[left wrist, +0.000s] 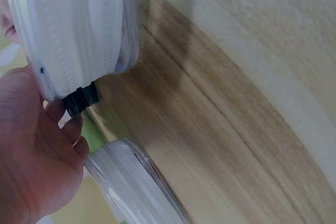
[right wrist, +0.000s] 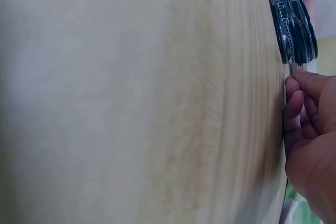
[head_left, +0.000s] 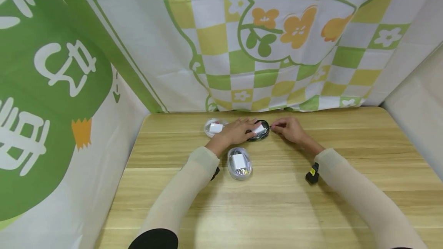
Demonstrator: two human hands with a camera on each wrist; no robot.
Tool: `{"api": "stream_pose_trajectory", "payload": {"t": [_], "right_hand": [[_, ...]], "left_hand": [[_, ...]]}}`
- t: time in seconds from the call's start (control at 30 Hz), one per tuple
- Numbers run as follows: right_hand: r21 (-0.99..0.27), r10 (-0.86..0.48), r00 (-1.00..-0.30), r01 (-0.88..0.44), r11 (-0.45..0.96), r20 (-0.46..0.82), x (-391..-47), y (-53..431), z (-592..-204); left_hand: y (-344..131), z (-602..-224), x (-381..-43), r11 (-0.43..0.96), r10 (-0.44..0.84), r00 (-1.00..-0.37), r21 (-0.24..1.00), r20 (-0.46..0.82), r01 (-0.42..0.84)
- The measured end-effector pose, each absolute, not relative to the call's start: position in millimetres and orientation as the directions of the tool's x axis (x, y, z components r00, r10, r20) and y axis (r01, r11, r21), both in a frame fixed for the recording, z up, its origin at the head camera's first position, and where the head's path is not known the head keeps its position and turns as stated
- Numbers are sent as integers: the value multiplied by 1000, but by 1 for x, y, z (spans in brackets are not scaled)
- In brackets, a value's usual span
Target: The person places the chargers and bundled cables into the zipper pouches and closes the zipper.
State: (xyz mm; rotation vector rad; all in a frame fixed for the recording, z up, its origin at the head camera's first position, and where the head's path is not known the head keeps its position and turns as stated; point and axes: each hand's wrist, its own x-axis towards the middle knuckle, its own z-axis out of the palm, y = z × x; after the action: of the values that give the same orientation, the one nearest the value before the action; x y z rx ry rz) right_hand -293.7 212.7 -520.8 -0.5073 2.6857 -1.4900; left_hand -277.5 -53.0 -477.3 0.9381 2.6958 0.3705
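A black-edged round zip case with a white charger and dark cable visible through its clear top lies near the table's back edge. My left hand holds it from the left, fingers over the top and thumb at the near side. At its right end, my right hand pinches the small zipper pull between thumb and forefinger. In the right wrist view, the dark toothed zipper runs round the side of the case, down to the fingertips. The left wrist view shows the case only in part, behind a pale case.
A clear oval case with a white charger lies in front of the left hand. Another clear case sits left of it, partly covered by that hand. The wooden table meets a patterned curtain at the back.
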Motion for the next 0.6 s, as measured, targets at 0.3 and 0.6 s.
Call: {"api": "stream_pose_trajectory", "payload": {"t": [0.3, 0.6], "right_hand": [[-826, -332, -939, -255, 502, 87, -277, 216, -513], [-785, -403, -900, -366, 499, 164, -264, 204, -516]], "left_hand": [[-51, -476, -275, 771, 630, -758, 256, -169, 584], [-51, -477, -274, 764, 640, -753, 238, -153, 600]]}}
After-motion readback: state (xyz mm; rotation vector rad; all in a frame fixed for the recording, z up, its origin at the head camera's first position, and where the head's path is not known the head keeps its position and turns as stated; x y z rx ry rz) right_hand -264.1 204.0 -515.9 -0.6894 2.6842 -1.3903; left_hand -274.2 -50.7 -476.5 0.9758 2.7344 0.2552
